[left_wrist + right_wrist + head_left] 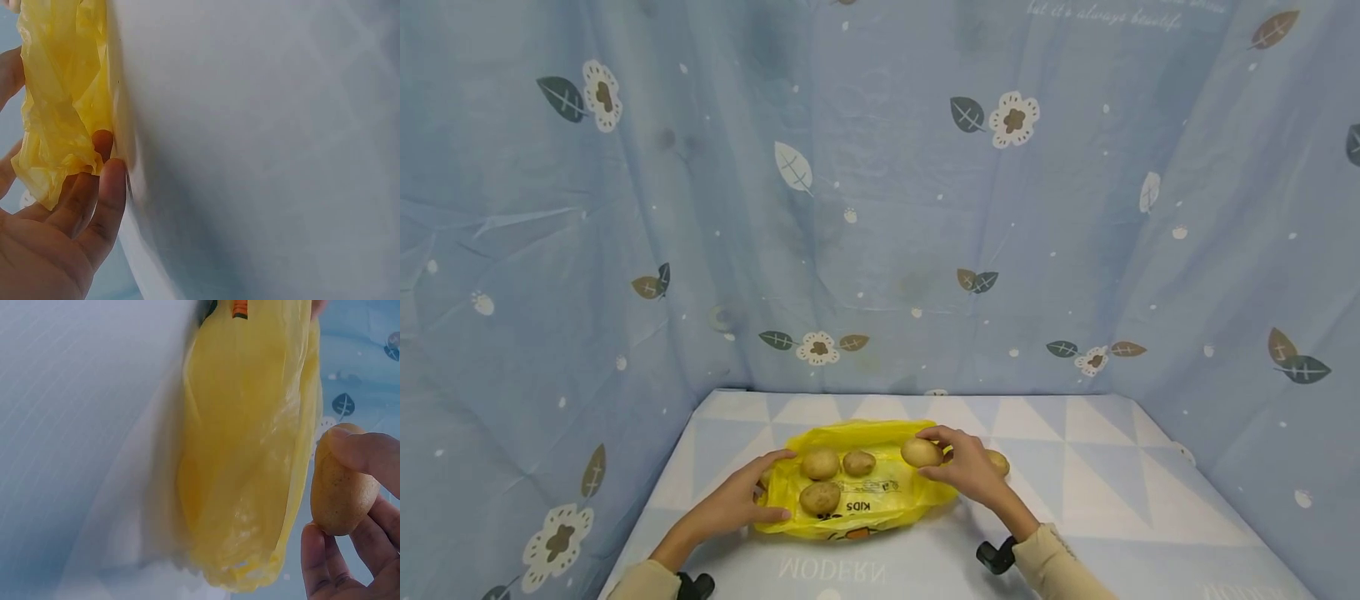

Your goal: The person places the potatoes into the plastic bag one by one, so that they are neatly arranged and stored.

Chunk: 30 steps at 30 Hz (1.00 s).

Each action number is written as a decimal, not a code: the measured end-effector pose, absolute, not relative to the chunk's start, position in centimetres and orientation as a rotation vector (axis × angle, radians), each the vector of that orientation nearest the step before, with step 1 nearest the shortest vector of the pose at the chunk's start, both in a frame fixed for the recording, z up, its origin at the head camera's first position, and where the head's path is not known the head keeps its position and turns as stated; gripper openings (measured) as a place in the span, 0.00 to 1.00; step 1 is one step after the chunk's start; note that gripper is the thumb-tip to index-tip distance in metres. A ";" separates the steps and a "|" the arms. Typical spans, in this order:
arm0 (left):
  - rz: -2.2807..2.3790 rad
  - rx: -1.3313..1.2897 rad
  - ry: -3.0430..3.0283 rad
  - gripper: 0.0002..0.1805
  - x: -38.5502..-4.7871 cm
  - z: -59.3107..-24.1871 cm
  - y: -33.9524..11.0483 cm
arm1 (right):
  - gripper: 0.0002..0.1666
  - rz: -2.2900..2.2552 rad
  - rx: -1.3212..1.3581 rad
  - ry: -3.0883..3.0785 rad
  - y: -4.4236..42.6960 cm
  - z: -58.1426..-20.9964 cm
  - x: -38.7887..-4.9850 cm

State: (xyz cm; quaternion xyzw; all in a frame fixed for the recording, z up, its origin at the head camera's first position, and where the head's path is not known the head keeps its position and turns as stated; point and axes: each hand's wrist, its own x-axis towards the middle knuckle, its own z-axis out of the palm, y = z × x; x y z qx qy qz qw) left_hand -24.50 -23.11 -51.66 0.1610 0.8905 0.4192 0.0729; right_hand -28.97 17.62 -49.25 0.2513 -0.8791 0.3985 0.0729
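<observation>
A yellow plastic bag (898,500) lies spread on the table with its mouth open upward. Inside it are a large potato (821,463), a smaller potato (859,462) and a third potato (820,498). My left hand (741,496) holds the bag's left end, thumb on the front rim and fingers toward the back. Above the bag's right part, my right hand (970,471) grips a potato (342,487) between thumb and fingers. Another potato (997,462) is partly hidden behind that hand. A potato-coloured patch (765,478) shows beside the left palm, mostly covered.
The table (1075,500) has a cloth with pale blue and white triangles. Blue floral curtains (880,208) stand along its back and sides. Dark wrist mounts (996,556) sit below both hands, near the table's front.
</observation>
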 end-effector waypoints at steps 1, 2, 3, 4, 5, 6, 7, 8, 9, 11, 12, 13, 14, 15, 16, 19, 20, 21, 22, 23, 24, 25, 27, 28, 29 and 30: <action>1.257 0.482 2.675 0.49 -24.5 -51.7 -23.1 | 0.27 1.189 0.763 -2.641 17.5 -49.3 -29.0; 1.256 0.484 2.676 0.49 -24.5 -51.7 -23.2 | 0.27 1.192 0.765 -2.648 17.3 -49.3 -29.0; 1.253 0.484 2.677 0.49 -24.5 -51.7 -23.2 | 0.27 1.194 0.767 -2.656 17.1 -49.3 -28.9; 1.250 0.484 2.678 0.49 -24.4 -51.7 -23.2 | 0.28 1.204 0.766 -2.666 16.9 -49.2 -28.9; 1.251 0.486 2.676 0.49 -24.4 -51.7 -23.3 | 0.28 1.212 0.769 -2.672 16.7 -49.2 -28.9; 1.251 0.488 2.678 0.49 -24.4 -51.7 -23.3 | 0.28 1.218 0.774 -2.675 16.5 -49.2 -28.8; 1.250 0.490 2.679 0.49 -24.4 -51.7 -23.3 | 0.28 1.221 0.785 -2.674 16.3 -49.2 -28.8; 1.251 0.493 2.679 0.49 -24.4 -51.7 -23.3 | 0.28 1.224 0.785 -2.677 16.1 -49.2 -28.8; 1.255 0.498 2.678 0.49 -24.5 -51.7 -23.3 | 0.28 1.222 0.795 -2.672 16.0 -49.2 -28.8; 1.261 0.505 2.675 0.49 -24.5 -51.7 -23.3 | 0.28 1.216 0.811 -2.662 15.7 -49.3 -28.8; 1.262 0.508 2.674 0.49 -24.5 -51.7 -23.3 | 0.28 1.216 0.819 -2.659 15.5 -49.4 -28.8; 1.260 0.510 2.675 0.49 -24.6 -51.7 -23.3 | 0.27 1.217 0.826 -2.657 15.4 -49.4 -28.7; 1.261 0.514 2.673 0.49 -24.6 -51.7 -23.3 | 0.27 1.224 0.833 -2.656 15.3 -49.5 -28.7; 1.259 0.519 2.673 0.49 -24.6 -51.8 -23.4 | 0.27 1.230 0.842 -2.655 15.2 -49.6 -28.7; 1.257 0.522 2.673 0.49 -24.6 -51.8 -23.4 | 0.27 1.238 0.851 -2.656 15.1 -49.7 -28.7; 1.260 0.534 2.671 0.49 -24.6 -51.9 -23.4 | 0.27 1.248 0.881 -2.655 14.7 -49.7 -28.7; 1.259 0.539 2.672 0.49 -24.5 -51.9 -23.4 | 0.27 1.248 0.888 -2.657 14.6 -49.8 -28.7; 1.257 0.539 2.674 0.48 -24.5 -51.9 -23.4 | 0.27 1.246 0.892 -2.661 14.5 -49.8 -28.7; 1.260 0.536 2.674 0.48 -24.5 -51.9 -23.4 | 0.27 1.245 0.896 -2.663 14.4 -49.7 -28.7; 1.262 0.533 2.675 0.48 -24.5 -51.9 -23.4 | 0.27 1.242 0.900 -2.665 14.2 -49.7 -28.7; 1.264 0.527 2.675 0.48 -24.5 -51.8 -23.3 | 0.27 1.241 0.904 -2.666 14.0 -49.7 -28.7; 1.263 0.523 2.677 0.48 -24.5 -51.8 -23.3 | 0.27 1.242 0.908 -2.669 13.9 -49.8 -28.8; 1.270 0.511 2.673 0.48 -24.5 -51.9 -23.3 | 0.27 1.245 0.912 -2.680 13.6 -49.9 -28.8; 1.274 0.507 2.671 0.48 -24.5 -51.8 -23.3 | 0.27 1.245 0.920 -2.681 13.4 -49.9 -28.8; 1.276 0.506 2.668 0.48 -24.5 -51.8 -23.3 | 0.27 1.248 0.924 -2.686 13.2 -50.0 -28.9; 1.278 0.504 2.666 0.48 -24.4 -51.8 -23.3 | 0.26 1.250 0.930 -2.690 13.1 -50.1 -28.9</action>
